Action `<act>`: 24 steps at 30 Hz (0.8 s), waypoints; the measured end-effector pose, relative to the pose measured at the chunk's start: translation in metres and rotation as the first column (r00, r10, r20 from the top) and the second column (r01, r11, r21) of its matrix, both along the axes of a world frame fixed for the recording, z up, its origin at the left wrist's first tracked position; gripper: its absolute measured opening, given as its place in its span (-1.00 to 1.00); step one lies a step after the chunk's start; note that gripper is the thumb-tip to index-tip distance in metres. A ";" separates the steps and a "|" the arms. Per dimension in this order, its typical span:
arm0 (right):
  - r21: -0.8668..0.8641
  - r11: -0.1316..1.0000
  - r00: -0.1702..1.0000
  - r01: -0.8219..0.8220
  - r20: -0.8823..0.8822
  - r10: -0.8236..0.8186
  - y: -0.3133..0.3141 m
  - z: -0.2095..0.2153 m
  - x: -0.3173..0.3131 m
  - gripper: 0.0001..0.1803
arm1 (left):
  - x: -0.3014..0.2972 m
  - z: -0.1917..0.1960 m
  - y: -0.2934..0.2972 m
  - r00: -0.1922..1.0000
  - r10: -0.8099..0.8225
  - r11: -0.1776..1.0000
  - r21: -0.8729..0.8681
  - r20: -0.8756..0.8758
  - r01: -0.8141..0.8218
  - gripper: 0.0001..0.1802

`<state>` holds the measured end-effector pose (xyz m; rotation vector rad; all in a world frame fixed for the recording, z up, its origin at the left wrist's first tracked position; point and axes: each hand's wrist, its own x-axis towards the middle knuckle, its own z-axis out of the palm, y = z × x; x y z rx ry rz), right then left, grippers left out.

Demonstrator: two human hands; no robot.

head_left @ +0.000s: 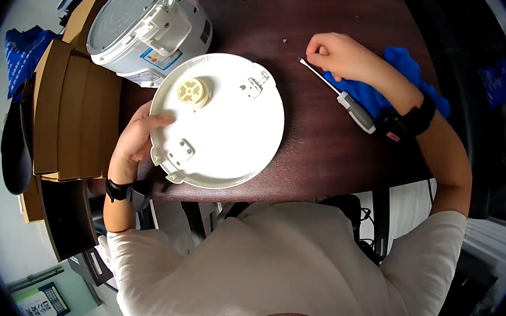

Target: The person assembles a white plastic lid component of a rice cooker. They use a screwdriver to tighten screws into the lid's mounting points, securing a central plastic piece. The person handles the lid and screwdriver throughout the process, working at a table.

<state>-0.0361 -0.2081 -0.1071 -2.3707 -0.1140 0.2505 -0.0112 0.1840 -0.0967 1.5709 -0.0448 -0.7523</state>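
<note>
At the left side of the dark brown table (320,158), near its front edge, a round white cover (231,128) is held up by the left hand (139,130). Its rim is gripped at the left, with the thumb laid on the inner face and the other fingers hidden behind, presumably so that the disc is steadied while its fittings are kept in sight. By this tilt a cream round fitting (193,92) and two screwed brackets are turned toward the wearer; whether the lower rim is rested on the table cannot be told.

The right hand (327,54) is held over the table with its fingers curled in narrowly; whether anything small is pinched there cannot be told. Just to its left, a tiny metal piece (285,40), perhaps a screw, is left in the open, where it would be easily seen.

A grey-handled screwdriver (355,110) is laid with its tip just beside that hand, probably for easy reach. The blue cloth (388,79) is partly covered by the right forearm. Behind the cover, a white rice cooker (183,29) is stood beside cardboard boxes (75,110), seemingly to leave the near area free.
</note>
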 end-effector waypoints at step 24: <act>0.021 0.996 0.986 -0.086 -0.139 0.088 0.036 0.027 0.045 -0.77 | 0.006 -0.023 -0.021 0.996 -0.051 0.989 -0.145 -0.079 0.039 -0.46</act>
